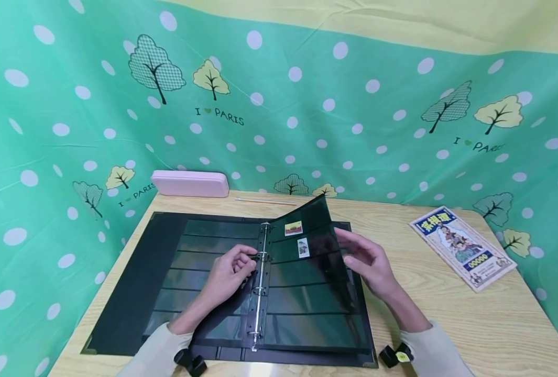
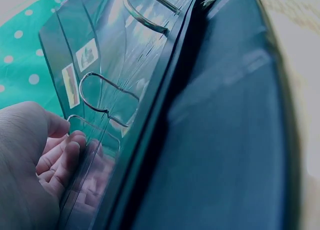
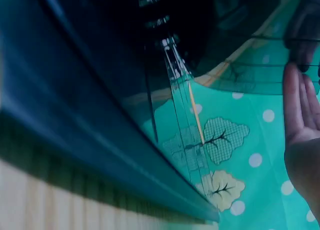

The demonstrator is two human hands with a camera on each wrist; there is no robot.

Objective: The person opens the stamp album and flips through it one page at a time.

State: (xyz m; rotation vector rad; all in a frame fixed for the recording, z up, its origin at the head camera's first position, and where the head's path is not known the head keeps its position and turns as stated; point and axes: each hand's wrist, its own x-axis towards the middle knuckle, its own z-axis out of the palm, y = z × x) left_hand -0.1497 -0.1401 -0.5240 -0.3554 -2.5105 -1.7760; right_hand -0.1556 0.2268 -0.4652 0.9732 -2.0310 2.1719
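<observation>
A black ring-bound stamp album (image 1: 128, 298) lies open on the table. Its right-hand dark page (image 1: 307, 298), with clear pocket strips, is lifted at its far right corner. Two stamps show in the upper pockets, a yellow-and-red one (image 1: 293, 228) and a pale upright one (image 1: 303, 247). My right hand (image 1: 373, 262) is at the page's right edge; in the right wrist view its straight fingers (image 3: 295, 100) touch the raised sheet. By the metal rings (image 1: 260, 291) my left hand (image 1: 229, 273) rests with loosely curled fingers, holding nothing.
A pink pencil case (image 1: 190, 184) stands at the back left of the wooden table (image 1: 392, 220), with a thin pencil-like stick (image 1: 265, 201) to its right. On the right lies a colourful printed booklet (image 1: 462, 248). Polka-dot green cloth (image 1: 307, 104) hangs behind the table.
</observation>
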